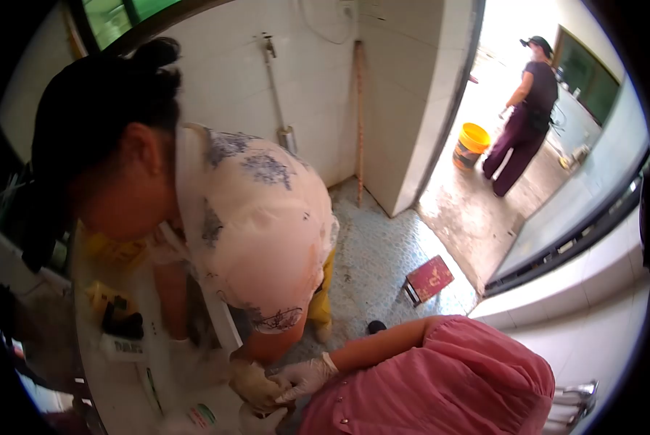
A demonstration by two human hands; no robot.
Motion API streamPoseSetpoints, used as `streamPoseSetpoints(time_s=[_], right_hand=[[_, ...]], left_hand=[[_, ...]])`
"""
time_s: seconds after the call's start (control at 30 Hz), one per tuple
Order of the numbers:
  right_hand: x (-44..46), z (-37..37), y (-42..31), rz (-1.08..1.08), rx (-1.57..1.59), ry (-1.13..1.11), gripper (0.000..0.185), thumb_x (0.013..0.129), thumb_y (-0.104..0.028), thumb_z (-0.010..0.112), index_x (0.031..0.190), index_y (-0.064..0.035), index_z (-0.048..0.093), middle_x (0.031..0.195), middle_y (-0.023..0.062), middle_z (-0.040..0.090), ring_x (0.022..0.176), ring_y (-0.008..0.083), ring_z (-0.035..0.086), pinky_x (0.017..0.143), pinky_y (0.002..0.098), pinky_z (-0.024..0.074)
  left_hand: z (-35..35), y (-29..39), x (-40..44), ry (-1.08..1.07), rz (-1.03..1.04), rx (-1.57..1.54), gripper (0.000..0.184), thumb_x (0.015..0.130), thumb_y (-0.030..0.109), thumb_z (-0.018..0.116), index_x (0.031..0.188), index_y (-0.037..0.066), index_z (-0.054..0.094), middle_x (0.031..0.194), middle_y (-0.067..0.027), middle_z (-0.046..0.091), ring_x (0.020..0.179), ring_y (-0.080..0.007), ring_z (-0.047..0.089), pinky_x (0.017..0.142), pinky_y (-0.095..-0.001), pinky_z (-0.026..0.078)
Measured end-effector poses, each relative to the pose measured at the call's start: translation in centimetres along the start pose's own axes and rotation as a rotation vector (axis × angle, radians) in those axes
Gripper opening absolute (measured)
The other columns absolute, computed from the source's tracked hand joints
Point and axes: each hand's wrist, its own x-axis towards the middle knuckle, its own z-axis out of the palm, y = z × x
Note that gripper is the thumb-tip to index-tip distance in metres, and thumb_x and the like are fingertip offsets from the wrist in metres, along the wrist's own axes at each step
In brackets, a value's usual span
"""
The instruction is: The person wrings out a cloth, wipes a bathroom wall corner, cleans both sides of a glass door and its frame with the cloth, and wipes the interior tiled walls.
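Observation:
My right hand (307, 377), in a whitish glove, reaches in from a pink sleeve at the bottom. Its fingers are curled in against a co-worker's beige-gloved hand (252, 383); what lies between them cannot be made out. Just below, a white-gloved shape (261, 422) at the frame edge looks like my left hand, with its fingers mostly hidden. Both are close to the edge of a white work surface (114, 384). A small label with green and red print (202, 415) lies to their left.
A co-worker in a patterned shirt (260, 225) leans over the work surface. Beyond stand a red box-like stool (429, 279), a wooden pole (359, 123) and a yellow bucket (472, 145). Another person (528, 109) is outside the doorway. A dark object (124, 322) lies on the surface.

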Motion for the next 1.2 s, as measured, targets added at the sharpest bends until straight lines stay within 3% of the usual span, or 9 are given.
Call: streamPoseSetpoints(time_s=[0.2,0.27,0.37,0.53,0.9,0.97,1.03,1.1,1.2], right_hand=[[-2.0,-2.3,-1.9,-0.41,-0.528,0.027,0.035,0.1,-0.03,0.044,0.093,0.0003,0.06,0.091,0.0123,0.061,0.095,0.0209,0.055,0.083,0.033,0.0444],[-3.3,-2.7,-2.4,0.106,-0.095,0.018,0.041,0.1,-0.038,0.043,0.094,-0.0017,0.062,0.085,0.0078,0.063,0.087,0.0158,0.057,0.077,0.0296,0.0466],[-3.8,-1.8,-6.9,0.157,0.207,0.288,0.045,0.098,-0.043,0.044,0.093,-0.0022,0.063,0.078,0.0033,0.062,0.079,0.0114,0.057,0.072,0.0266,0.0475],[-4.4,-1.7,-5.8,0.247,0.661,0.28,0.043,0.093,-0.038,0.058,0.118,-0.0024,0.055,0.114,0.0055,0.059,0.102,0.0133,0.055,0.09,0.0272,0.0455],[-5.6,-2.8,-6.6,0.283,0.746,0.286,0.03,0.089,-0.013,0.063,0.116,-0.0033,0.055,0.112,0.0029,0.058,0.102,0.0121,0.053,0.086,0.0268,0.0454],[-5.5,-2.3,-5.1,0.209,0.714,0.346,0.019,0.091,-0.019,0.061,0.105,-0.0061,0.057,0.09,-0.0011,0.056,0.082,0.0084,0.05,0.068,0.0255,0.0421],[-5.7,-3.6,-3.8,0.179,0.195,0.282,0.015,0.09,-0.017,0.062,0.094,-0.0039,0.058,0.087,0.0013,0.056,0.078,0.01,0.049,0.066,0.0272,0.0412],[-5.3,-5.0,-3.5,0.026,0.05,0.024,0.029,0.089,-0.012,0.062,0.114,0.0004,0.056,0.103,0.0028,0.062,0.101,0.0129,0.056,0.087,0.027,0.0455],[-5.2,-4.0,-3.3,0.443,0.385,0.103,0.033,0.088,-0.015,0.063,0.116,0.0017,0.056,0.1,0.0035,0.064,0.103,0.0132,0.055,0.091,0.0272,0.043]], left_hand=[[3.0,-0.4,-0.1,0.205,0.177,-0.046,0.049,0.072,0.014,0.076,0.115,-0.001,0.058,0.102,-0.0103,0.064,0.089,-0.0193,0.062,0.078,-0.0319,0.05],[3.4,-2.2,-0.7,0.365,0.045,-0.252,0.053,0.074,0.018,0.073,0.12,-0.001,0.055,0.105,-0.0091,0.062,0.089,-0.0184,0.059,0.078,-0.0326,0.048],[6.7,3.5,-0.4,0.553,0.127,-0.337,0.054,0.077,0.043,0.069,0.114,0.005,0.058,0.093,-0.0062,0.062,0.082,-0.0182,0.058,0.074,-0.0342,0.047],[7.6,3.0,-0.6,0.466,0.219,-0.471,0.042,0.089,0.022,0.057,0.12,-0.005,0.05,0.115,-0.0147,0.055,0.104,-0.0206,0.055,0.087,-0.0325,0.045],[8.4,2.5,0.1,0.748,0.14,0.003,0.041,0.092,0.022,0.051,0.126,-0.001,0.051,0.114,-0.0136,0.057,0.1,-0.0224,0.056,0.086,-0.0323,0.044],[9.3,3.0,0.5,0.612,0.054,-0.144,0.042,0.089,0.021,0.055,0.125,-0.001,0.052,0.109,-0.01,0.059,0.097,-0.0189,0.057,0.084,-0.0312,0.045],[9.7,3.8,0.9,0.606,0.021,-0.225,0.044,0.087,0.02,0.057,0.125,-0.001,0.052,0.106,-0.0082,0.06,0.096,-0.0172,0.057,0.084,-0.0307,0.045],[9.5,4.4,0.0,0.473,0.055,-0.44,0.043,0.086,0.016,0.058,0.124,-0.003,0.053,0.106,-0.0061,0.06,0.094,-0.0137,0.056,0.083,-0.0288,0.045],[9.4,3.5,-0.9,0.567,0.194,-0.472,0.036,0.088,0.012,0.055,0.119,-0.005,0.055,0.105,-0.0059,0.06,0.092,-0.0115,0.056,0.081,-0.0261,0.045]])
